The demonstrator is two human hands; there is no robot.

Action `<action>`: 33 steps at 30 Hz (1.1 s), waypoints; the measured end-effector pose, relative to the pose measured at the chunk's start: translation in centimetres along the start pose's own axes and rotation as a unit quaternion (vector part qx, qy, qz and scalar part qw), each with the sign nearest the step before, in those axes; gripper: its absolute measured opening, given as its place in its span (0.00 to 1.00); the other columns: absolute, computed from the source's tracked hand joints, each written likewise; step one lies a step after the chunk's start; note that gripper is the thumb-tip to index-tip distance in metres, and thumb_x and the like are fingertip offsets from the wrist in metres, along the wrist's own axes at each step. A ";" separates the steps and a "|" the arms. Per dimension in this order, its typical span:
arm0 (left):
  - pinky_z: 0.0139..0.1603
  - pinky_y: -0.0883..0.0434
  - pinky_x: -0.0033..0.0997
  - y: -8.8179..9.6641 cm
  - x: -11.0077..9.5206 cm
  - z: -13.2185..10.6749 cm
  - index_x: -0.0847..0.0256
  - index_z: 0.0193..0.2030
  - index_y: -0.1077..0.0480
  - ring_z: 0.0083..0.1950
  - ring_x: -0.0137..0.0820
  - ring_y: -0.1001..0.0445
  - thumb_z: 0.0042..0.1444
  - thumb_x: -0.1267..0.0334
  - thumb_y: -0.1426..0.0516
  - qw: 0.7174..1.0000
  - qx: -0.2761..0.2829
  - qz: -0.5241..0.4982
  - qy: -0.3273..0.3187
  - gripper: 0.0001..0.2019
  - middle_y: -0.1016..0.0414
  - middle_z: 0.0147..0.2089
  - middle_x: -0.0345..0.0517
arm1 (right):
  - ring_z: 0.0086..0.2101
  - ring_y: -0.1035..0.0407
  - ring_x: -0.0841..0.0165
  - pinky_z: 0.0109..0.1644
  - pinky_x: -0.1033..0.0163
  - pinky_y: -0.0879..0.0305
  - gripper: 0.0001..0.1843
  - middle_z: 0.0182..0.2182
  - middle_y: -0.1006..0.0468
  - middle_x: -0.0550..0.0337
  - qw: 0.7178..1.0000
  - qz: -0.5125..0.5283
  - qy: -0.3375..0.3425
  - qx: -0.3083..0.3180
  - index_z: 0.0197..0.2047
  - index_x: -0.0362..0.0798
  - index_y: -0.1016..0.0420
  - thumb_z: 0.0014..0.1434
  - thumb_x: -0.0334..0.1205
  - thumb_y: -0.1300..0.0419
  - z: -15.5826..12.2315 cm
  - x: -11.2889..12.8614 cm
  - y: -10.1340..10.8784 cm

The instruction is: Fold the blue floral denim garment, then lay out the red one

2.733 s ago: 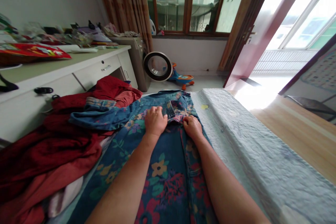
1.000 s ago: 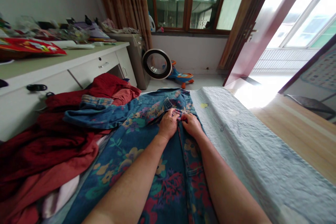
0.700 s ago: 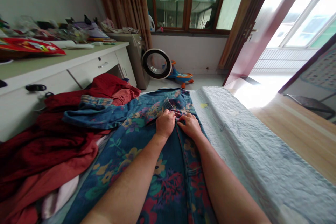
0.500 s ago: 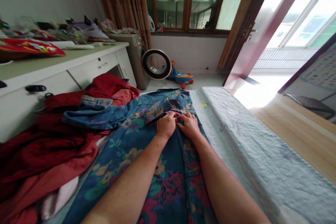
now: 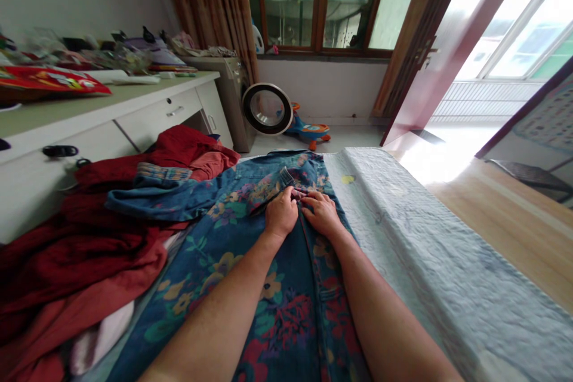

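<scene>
A blue denim garment with a floral print (image 5: 250,262) lies spread along the bed in front of me. My left hand (image 5: 281,215) and my right hand (image 5: 323,213) sit side by side near its collar end, where the two front edges meet. Both have their fingers curled and pinched on the cloth of the front opening. Their fingertips touch each other over the seam. My forearms lie over the lower part of the garment.
A heap of red clothes (image 5: 89,239) lies left of the garment. A pale quilted cover (image 5: 421,262) spreads right, beside wooden flooring (image 5: 514,233). A white desk (image 5: 111,113) with clutter stands at the left; a ring-shaped fan (image 5: 267,108) and toy car (image 5: 311,131) sit on the floor.
My left hand slid right from the collar area to meet my right hand at the front opening. Over the last second both hands have stayed pinched together there with only small finger shifts.
</scene>
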State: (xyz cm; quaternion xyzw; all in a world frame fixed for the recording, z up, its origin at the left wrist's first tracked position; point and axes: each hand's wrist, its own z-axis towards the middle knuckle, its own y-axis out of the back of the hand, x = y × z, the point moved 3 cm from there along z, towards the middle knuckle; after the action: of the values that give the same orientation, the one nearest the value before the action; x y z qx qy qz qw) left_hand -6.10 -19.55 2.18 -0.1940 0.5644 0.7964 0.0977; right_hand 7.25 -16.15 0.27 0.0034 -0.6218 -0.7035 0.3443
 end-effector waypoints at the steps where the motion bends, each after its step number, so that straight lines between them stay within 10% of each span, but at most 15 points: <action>1: 0.49 0.30 0.33 0.4 0.1 0.0 0.58 0.57 0.32 0.48 0.38 0.23 0.62 0.66 0.49 1.000 -0.002 0.009 -0.001 0.17 0.21 0.48 0.50 | 0.55 0.38 0.62 0.60 0.57 0.47 0.20 0.56 0.28 0.60 1.000 0.006 0.001 -0.004 0.57 0.59 0.26 0.62 0.45 0.44 0.0 0.0 0.0; 10: 0.63 0.41 0.49 3.2 2.7 0.7 0.57 0.58 0.32 0.64 0.50 0.38 0.56 0.55 0.41 0.989 -0.103 0.098 0.046 0.23 0.36 0.64 0.57 | 0.63 0.46 0.62 0.65 0.51 0.53 0.23 0.64 0.35 0.61 0.998 -0.018 0.031 0.042 0.62 0.61 0.32 0.65 0.45 0.47 -0.1 0.6 -0.2; 16: 0.58 0.36 0.51 3.1 6.7 1.7 0.66 0.66 0.43 0.64 0.57 0.36 0.58 0.39 0.49 0.975 0.015 0.024 0.220 0.37 0.36 0.62 0.71 | 0.64 0.47 0.61 0.64 0.50 0.53 0.23 0.64 0.36 0.61 0.998 -0.029 0.031 0.050 0.62 0.61 0.32 0.65 0.46 0.48 -0.1 0.7 -0.3; 26: 0.46 0.29 0.34 2.3 10.0 2.9 0.65 0.60 0.38 0.48 0.42 0.22 0.46 0.58 0.35 0.975 0.056 -0.114 0.181 0.34 0.24 0.52 0.59 | 0.63 0.46 0.60 0.65 0.50 0.55 0.23 0.63 0.35 0.61 0.998 -0.021 0.037 0.044 0.63 0.61 0.32 0.64 0.45 0.47 -0.1 0.6 -0.4; 33: 0.54 0.31 0.35 4.2 8.8 3.1 0.62 0.55 0.31 0.51 0.39 0.24 0.57 0.69 0.45 0.980 -0.116 -0.147 0.073 0.18 0.23 0.52 0.51 | 0.63 0.45 0.61 0.65 0.51 0.54 0.32 0.64 0.36 0.56 1.000 0.012 0.014 0.020 0.69 0.56 0.44 0.63 0.43 0.47 -0.1 0.8 -0.2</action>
State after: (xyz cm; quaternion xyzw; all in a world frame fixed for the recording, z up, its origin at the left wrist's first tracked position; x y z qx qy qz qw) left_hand -16.23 -18.61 3.00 -0.3428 0.4392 0.8169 0.1494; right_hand 6.60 -16.66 0.39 0.0127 -0.6306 -0.6870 0.3608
